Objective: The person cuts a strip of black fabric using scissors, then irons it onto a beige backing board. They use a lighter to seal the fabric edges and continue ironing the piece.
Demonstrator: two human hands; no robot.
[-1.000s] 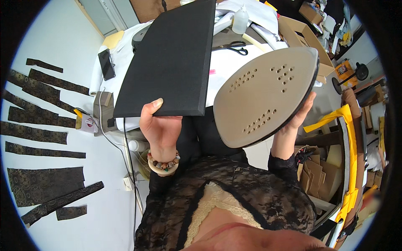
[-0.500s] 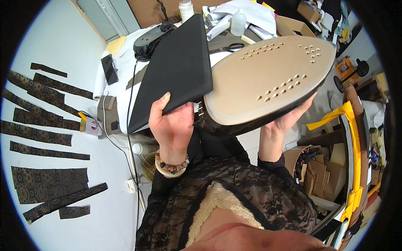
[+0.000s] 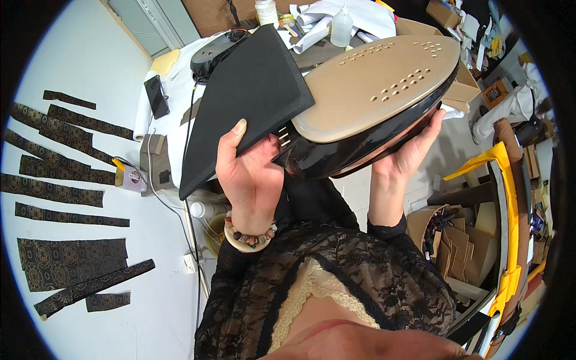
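My right hand (image 3: 408,147) grips a steam iron from its underside, fingers along the glossy black body. The iron's tan soleplate (image 3: 384,84) faces up towards me, tilted, with clusters of steam holes. In my left hand (image 3: 249,174) is a stiff black board (image 3: 252,102), thumb on its face and fingers behind it. The board's right corner overlaps the iron's left end. A beaded bracelet (image 3: 252,237) and a pale bangle sit on my left wrist.
On the cluttered table are a phone (image 3: 157,96), a dark rounded device (image 3: 213,59) with a cable, a clear squeeze bottle (image 3: 342,29) and rolled white paper (image 3: 312,37). Patterned dark fabric strips (image 3: 72,264) lie at left. A box of cardboard pieces (image 3: 462,246) stands at right.
The iron has tipped, showing more of its black side, and shifted slightly left. The black board has turned a little with it. At right, a person's pale-clothed leg has come into view.
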